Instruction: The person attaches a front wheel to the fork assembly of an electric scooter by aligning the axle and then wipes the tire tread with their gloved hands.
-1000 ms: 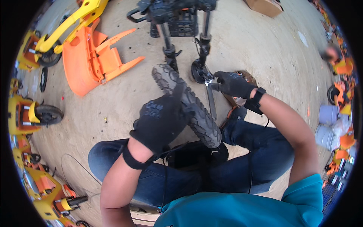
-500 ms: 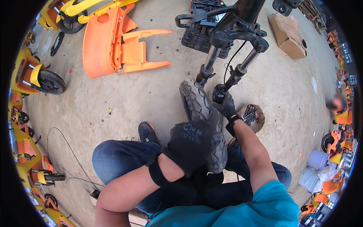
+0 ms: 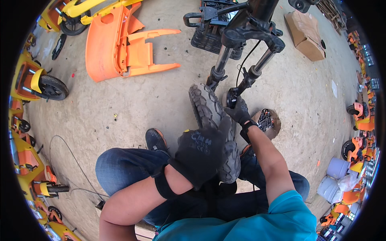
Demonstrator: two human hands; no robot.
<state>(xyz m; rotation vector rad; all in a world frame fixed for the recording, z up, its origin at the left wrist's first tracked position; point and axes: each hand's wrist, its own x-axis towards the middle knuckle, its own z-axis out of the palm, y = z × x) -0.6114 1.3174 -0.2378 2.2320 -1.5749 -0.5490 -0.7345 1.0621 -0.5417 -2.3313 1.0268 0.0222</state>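
A knobbly black tyre on a wheel (image 3: 204, 105) stands upright between my knees, leaning slightly. My left hand (image 3: 201, 154), in a black glove, lies across the tyre and grips it, with the fingers partly hidden behind the tread. A small yellow spot shows beside its knuckles. Just beyond the wheel is a black front fork (image 3: 237, 52) with two shiny tubes, its legs slanting down toward me. My right hand (image 3: 240, 112), gloved too, has its fingers closed around the edge of a round black brake part (image 3: 232, 97) at the foot of the right leg.
An orange body panel (image 3: 104, 52) lies on the concrete floor at the far left. A cut-open container of small hardware (image 3: 267, 121) sits right of my right hand. Farther right is a cardboard box (image 3: 304, 34). Yellow and orange scooters line both sides; a thin cable (image 3: 76, 160) runs at left.
The whole scene has shifted slightly left in the picture. My hands keep nearly the same places on the wheel and brake part. A blurred shape at the far right is gone.
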